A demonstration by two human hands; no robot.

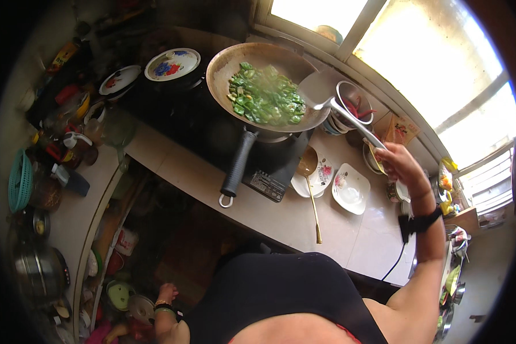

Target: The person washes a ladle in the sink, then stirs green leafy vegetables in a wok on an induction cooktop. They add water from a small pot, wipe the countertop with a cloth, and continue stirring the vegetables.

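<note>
My right hand point(399, 165) grips the handle of a metal wok spatula point(354, 122), whose broad blade hangs over the right rim of a wok point(218, 69). Chopped green leafy vegetables point(266, 94) lie in the wok, with steam over them. The wok sits on a black stove point(189, 124), and its black handle point(240, 167) points towards me. My left hand point(167, 292) hangs low at my side, away from the counter, its fingers loosely curled; whether it holds anything cannot be told.
A brass-coloured ladle point(311, 193) rests on a flowered plate point(324, 172) beside a white dish point(351, 189). Behind them stands a metal bowl of red chillies point(356, 101). Enamel lids point(173, 64) lie left of the wok. Bottles and a teal basket point(20, 180) crowd the left counter.
</note>
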